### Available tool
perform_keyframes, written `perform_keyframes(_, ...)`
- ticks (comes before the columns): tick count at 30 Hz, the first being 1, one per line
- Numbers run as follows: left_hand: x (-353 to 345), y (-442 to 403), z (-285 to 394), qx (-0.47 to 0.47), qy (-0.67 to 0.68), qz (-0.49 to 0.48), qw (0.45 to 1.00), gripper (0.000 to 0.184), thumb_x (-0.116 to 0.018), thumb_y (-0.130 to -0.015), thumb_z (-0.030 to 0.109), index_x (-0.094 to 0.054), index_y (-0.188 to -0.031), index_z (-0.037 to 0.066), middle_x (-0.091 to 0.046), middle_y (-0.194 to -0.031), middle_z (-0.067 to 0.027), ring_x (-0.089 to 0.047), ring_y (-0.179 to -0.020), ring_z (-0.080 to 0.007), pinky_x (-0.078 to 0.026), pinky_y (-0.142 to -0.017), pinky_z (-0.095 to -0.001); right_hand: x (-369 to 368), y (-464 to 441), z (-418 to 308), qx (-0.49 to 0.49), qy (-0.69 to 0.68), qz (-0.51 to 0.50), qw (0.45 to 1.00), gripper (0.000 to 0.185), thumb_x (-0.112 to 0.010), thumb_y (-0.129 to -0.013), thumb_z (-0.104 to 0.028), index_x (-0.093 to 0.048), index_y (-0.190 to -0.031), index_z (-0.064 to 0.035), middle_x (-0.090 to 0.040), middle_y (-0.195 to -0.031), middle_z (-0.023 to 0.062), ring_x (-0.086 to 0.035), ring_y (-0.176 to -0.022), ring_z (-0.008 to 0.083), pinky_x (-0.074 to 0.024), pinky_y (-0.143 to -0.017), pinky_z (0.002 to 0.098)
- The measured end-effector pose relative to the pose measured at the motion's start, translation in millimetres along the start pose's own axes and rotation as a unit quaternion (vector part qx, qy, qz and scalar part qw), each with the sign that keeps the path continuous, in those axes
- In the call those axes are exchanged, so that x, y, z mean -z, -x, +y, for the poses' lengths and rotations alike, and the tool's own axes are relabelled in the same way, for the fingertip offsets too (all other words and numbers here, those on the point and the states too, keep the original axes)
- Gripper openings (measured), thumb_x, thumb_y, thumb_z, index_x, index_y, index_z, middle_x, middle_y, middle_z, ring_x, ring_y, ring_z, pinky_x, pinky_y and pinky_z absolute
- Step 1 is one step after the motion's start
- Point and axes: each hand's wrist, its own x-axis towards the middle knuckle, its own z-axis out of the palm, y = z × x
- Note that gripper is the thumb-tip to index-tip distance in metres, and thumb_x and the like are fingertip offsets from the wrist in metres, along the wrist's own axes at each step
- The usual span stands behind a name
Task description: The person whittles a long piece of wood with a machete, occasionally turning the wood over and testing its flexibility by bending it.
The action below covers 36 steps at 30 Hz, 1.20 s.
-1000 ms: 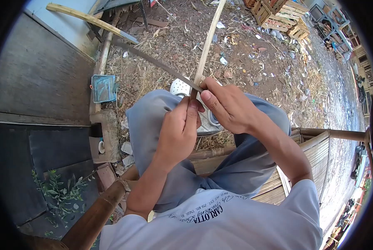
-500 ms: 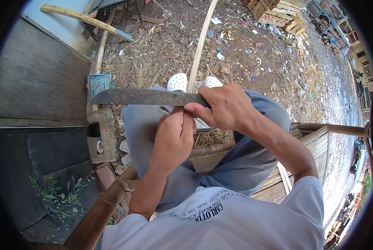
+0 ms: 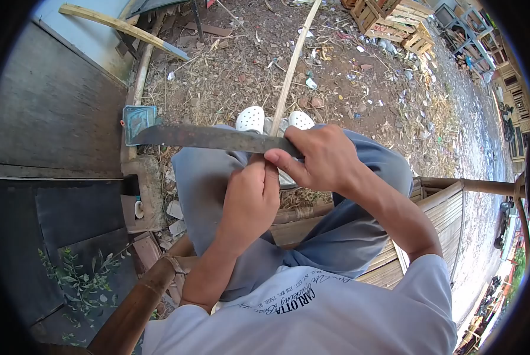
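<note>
A machete (image 3: pixel 208 137) with a dark, worn blade lies crosswise above my knees, its tip toward the left. My right hand (image 3: pixel 327 157) is closed around its right end, the thumb pressed along the lower edge; the grip itself is hidden. Under the blade passes a long, pale strip of bamboo or wood (image 3: pixel 294 65), running away from me between my feet. Just below the blade, my left hand (image 3: pixel 250 195) is closed on the strip's near end, which is mostly covered by the fingers. Both hands nearly touch at the thumbs.
White clogs (image 3: pixel 251 119) are on my feet, on littered ground. A bamboo seat frame (image 3: pixel 137 302) is at my lower left, a slatted bamboo panel (image 3: pixel 421 236) at my right. Wooden crates (image 3: pixel 389 23) stand far right. A blue tray (image 3: pixel 140 121) sits near the machete's tip.
The strip's far end has swung to the right. Both hands have shifted slightly, and the machete has tilted a little, its tip a bit higher relative to the hand end.
</note>
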Motion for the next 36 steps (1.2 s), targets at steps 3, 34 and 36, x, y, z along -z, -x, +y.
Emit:
perform_keyframes(3,0.4,4.2,-7.5,-0.028,-0.047,0.007,0.998,0.017,-0.047,-0.093,0.011,-0.054,-0.086,-0.002,-0.056,-0.062,-0.0229,-0.058,-0.059,-0.0412,-0.043,-0.051,-0.0451,-3.6,-0.2,-3.3,0.021,-0.004,-0.021,1.000,0.047,-0.060,-0.086,-0.047,-0.051,-0.065,-0.0058,-0.049,-0.047,0.0143,-0.055,-0.047,0.0363,-0.0426,-0.045,0.0430)
perform_keyframes(34,-8.6,31.5,1.2,0.007,0.110,-0.038,0.993,0.028,-0.040,-0.102,0.019,-0.052,-0.084,0.001,-0.043,-0.051,-0.0001,-0.035,-0.045,-0.0049,-0.029,-0.043,-0.0224,43.0,-46.2,62.0,-0.207,0.031,0.117,0.971,0.071,-0.035,-0.095,-0.056,-0.058,-0.059,0.0019,-0.054,-0.051,0.0187,-0.059,-0.055,0.0363,-0.0457,-0.055,0.0446)
perform_keyframes(36,-3.9,24.3,-0.3,0.020,0.177,-0.051,0.983,0.029,-0.039,-0.102,0.020,-0.051,-0.084,0.002,-0.040,-0.051,0.0016,-0.032,-0.044,-0.0047,-0.027,-0.043,-0.0219,47.2,-36.8,61.5,-0.172,-0.077,0.182,0.965,0.069,-0.036,-0.095,-0.054,-0.059,-0.060,0.0007,-0.053,-0.050,0.0177,-0.057,-0.054,0.0357,-0.0428,-0.056,0.0466)
